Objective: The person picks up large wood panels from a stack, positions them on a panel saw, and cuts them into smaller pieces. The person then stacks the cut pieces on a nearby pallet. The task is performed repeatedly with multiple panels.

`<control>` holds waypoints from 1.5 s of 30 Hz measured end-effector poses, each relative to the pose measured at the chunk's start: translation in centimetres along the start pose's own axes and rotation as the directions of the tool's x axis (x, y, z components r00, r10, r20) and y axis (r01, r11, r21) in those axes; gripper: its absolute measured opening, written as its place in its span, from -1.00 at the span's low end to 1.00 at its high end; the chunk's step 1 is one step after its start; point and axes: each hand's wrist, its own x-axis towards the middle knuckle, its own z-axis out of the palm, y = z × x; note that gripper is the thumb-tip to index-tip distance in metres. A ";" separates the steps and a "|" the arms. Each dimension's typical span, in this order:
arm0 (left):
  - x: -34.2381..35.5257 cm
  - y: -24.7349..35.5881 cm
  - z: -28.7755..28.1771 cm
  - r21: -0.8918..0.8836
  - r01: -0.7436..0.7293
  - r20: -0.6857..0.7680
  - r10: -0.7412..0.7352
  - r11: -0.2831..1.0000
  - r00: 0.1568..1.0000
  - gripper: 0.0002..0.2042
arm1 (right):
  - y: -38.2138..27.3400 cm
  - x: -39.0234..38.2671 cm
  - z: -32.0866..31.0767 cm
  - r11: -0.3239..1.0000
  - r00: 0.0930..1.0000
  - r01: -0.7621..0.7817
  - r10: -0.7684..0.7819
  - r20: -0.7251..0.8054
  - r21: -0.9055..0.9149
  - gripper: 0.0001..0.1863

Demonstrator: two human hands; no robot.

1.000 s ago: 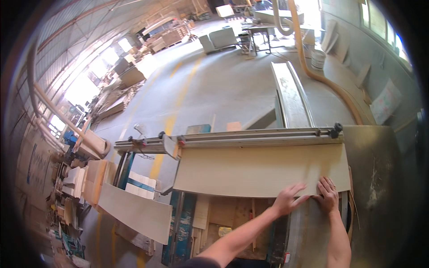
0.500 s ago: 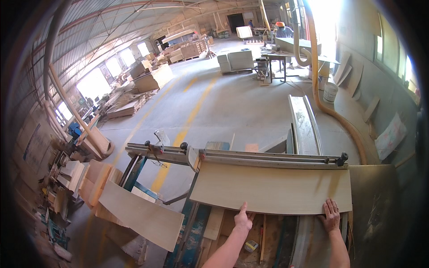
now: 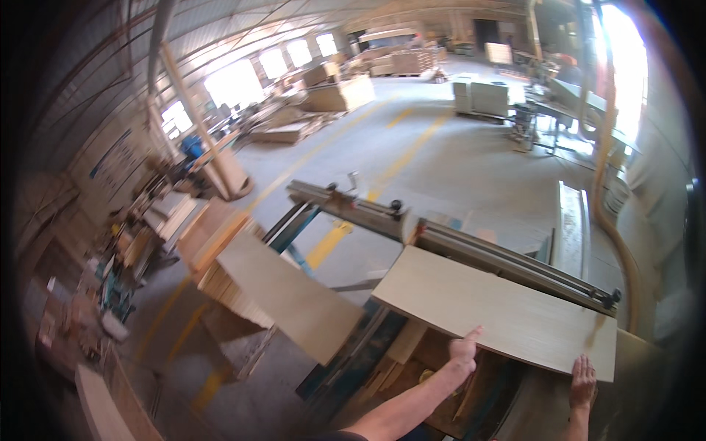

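Note:
A long pale wooden board (image 3: 507,305) lies on the machine table, its far long edge along a metal fence (image 3: 507,257). My left hand (image 3: 464,350) is closed on the near edge, with one digit on top and the other fingers partly hidden at the edge. Further right, my right hand (image 3: 583,381) rests with its fingers stretched flat over the board's near edge, close to the right end. Its thumb is hard to make out. Below the board, parts of the machine's table show.
Left of the machine, another pale panel (image 3: 290,298) lies over a stack of boards (image 3: 213,242). Offcuts and timber clutter the far left. A metal rail (image 3: 571,231) and a yellowish hose (image 3: 612,228) stand beyond the fence at right. Stacked panels (image 3: 482,98) stand further back.
The view has swung left, so the machine, board and hands appear further right and tilted. Both hands remain at the board's near edge; its far edge still lies along the fence.

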 end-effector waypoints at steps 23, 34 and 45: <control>-6.8 21.1 -29.6 -0.549 -0.411 -0.204 0.361 0.728 0.910 -0.54 | -25.0 21.5 -11.2 0.851 0.961 0.060 -0.191 0.202 0.521 0.10; -1.1 28.4 -45.3 -0.522 -0.399 -0.362 0.227 0.754 0.904 -0.54 | -42.5 20.6 -12.6 0.686 0.962 -0.155 -0.059 0.266 0.711 -0.41; 7.1 40.5 -54.9 -0.163 -0.374 -0.536 0.237 0.913 0.810 -0.52 | -59.2 28.5 -17.0 0.744 0.947 -0.212 -0.004 0.321 0.634 -0.34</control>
